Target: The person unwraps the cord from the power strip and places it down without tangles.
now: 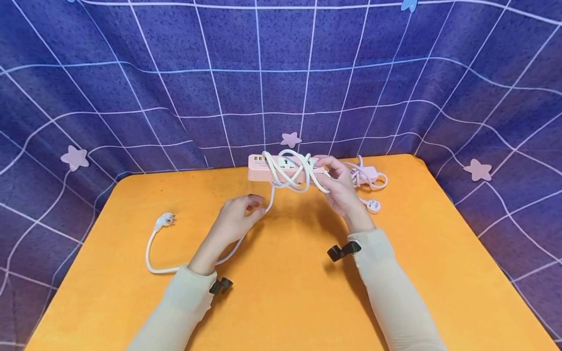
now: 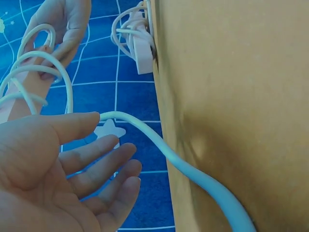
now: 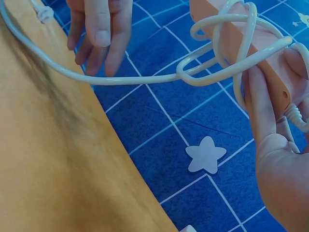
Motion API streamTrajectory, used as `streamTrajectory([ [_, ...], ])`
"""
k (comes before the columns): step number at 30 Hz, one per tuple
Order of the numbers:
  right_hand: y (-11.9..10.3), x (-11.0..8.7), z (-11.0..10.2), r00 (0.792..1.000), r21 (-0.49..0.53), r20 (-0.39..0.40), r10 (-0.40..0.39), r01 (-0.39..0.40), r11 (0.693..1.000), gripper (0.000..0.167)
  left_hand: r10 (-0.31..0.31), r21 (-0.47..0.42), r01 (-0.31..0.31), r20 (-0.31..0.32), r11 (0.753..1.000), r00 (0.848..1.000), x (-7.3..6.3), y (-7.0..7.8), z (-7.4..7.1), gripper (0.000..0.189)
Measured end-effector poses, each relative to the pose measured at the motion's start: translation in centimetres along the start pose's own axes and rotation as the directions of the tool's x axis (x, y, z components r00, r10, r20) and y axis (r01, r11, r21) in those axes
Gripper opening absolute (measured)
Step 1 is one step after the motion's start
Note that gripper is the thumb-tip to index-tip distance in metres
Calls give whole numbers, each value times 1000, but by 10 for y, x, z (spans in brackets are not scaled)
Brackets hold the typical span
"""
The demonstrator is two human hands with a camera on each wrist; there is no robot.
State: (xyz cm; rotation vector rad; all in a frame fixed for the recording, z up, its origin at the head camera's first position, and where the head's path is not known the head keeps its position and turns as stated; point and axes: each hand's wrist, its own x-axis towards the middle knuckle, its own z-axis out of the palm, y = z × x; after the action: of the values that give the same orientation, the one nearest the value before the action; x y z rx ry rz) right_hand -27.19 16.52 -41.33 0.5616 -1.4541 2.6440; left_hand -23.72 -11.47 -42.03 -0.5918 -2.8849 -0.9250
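Observation:
A pink power strip (image 1: 259, 174), with USB ports and sockets on its face, is held up over the far part of the table by my right hand (image 1: 340, 190). Its right end is gripped between thumb and fingers (image 3: 260, 104). White cord (image 3: 241, 63) crosses in loose loops around the strip. From the loops, a free length of cord (image 2: 183, 166) runs down past my left hand (image 1: 234, 214) onto the table, ending in a white plug (image 1: 164, 220) at the left. Loosely extended, the left fingers (image 2: 104, 164) stand beside the cord, thumb tip right at it.
Behind the right hand lies a second pink power strip (image 1: 368, 174) wrapped in its own cord, its plug (image 1: 373, 206) nearby on the orange-covered table (image 1: 281, 292). A blue gridded curtain (image 1: 281, 92) with star shapes hangs along the back edge and sides.

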Motion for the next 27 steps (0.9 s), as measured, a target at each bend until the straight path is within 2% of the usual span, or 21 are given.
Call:
streamTrajectory([
  [10, 3, 1, 6, 1000, -14, 3, -2, 2, 1000, 40, -6, -32, 7, 24, 999, 1000, 2, -5, 0, 41],
  [17, 3, -1, 10, 1000, -21, -8, -3, 3, 1000, 40, 33, -75, -33, 2, 997, 999, 2, -4, 6, 36],
  [27, 0, -5, 10, 1000, -19, -17, -3, 3, 1000, 38, 53, -107, -51, 20, 993, 998, 4, -9, 14, 36],
])
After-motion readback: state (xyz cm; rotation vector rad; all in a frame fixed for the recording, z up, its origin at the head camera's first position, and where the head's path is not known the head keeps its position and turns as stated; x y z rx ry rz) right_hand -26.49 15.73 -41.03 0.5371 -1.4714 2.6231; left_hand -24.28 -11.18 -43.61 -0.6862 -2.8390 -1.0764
